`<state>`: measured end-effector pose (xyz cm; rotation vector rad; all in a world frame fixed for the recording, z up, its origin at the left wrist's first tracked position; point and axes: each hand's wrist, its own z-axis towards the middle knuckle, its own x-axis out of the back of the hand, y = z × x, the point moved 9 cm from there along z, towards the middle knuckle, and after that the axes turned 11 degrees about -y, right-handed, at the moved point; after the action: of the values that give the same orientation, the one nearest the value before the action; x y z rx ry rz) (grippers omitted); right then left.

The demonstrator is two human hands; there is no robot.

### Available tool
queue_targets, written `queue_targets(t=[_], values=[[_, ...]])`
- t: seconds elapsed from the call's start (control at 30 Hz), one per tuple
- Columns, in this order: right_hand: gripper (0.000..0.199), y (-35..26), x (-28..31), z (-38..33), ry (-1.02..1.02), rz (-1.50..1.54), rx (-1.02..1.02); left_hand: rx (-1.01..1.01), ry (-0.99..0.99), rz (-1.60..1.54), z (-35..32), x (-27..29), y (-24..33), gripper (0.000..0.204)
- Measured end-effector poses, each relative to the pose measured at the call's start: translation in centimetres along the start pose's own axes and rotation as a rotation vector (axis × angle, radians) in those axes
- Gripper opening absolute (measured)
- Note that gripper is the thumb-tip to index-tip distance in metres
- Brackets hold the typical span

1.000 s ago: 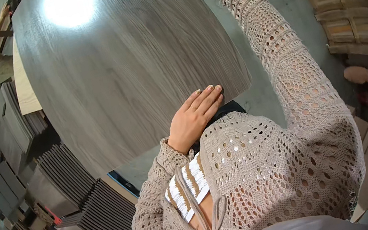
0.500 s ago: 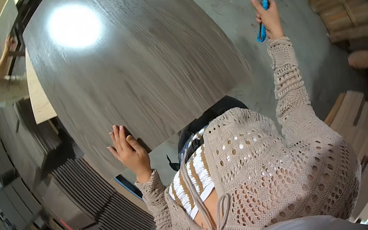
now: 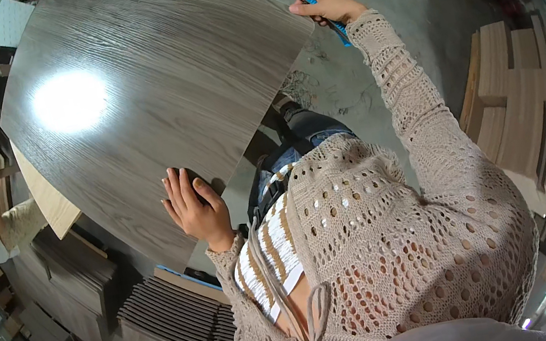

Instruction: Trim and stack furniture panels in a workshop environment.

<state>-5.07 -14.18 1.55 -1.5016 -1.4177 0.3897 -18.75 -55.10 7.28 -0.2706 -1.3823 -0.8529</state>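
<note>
Grey panel (image 3: 148, 83) under open left hand (image 3: 196, 209)

Person, own body: wearing a loose beige open-knit crochet cardigan (image 3: 401, 235), its holes showing through across the chest and shoulder. Long sleeves of the same lacy knit are running to both wrists, ending in denser ribbed cuffs. Thin knit ties are hanging down the front, ending in a loose knot. Under it a white top (image 3: 268, 266) is showing, crossed by tan stripes. Dark blue jeans (image 3: 311, 138) are showing below, with a pale studded belt at the waist.
</note>
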Motion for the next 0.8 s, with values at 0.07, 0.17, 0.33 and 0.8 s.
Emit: queue_targets(t=[0.07, 0.17, 0.33, 0.8], values=[[0.036, -0.2, -0.9, 0.2, 0.024, 0.073, -0.012, 0.012, 0.015, 0.023, 0.6, 0.4, -0.8, 0.029], [0.042, -0.5, -2.6, -1.1, -0.066, 0.152, -0.002, -0.080, 0.027, 0.027, 3.0, 0.8, -2.9, 0.029], [0.051, -1.9, -12.4, -4.9, -0.176, 0.218, 0.026, -0.274, -0.052, 0.006, 5.7, 2.7, -10.9, 0.031], [0.040, -5.1, -16.6, -4.7, 0.089, 0.098, 0.326, 0.020, -0.446, 0.263, 18.2, -6.3, -12.2, 0.072]])
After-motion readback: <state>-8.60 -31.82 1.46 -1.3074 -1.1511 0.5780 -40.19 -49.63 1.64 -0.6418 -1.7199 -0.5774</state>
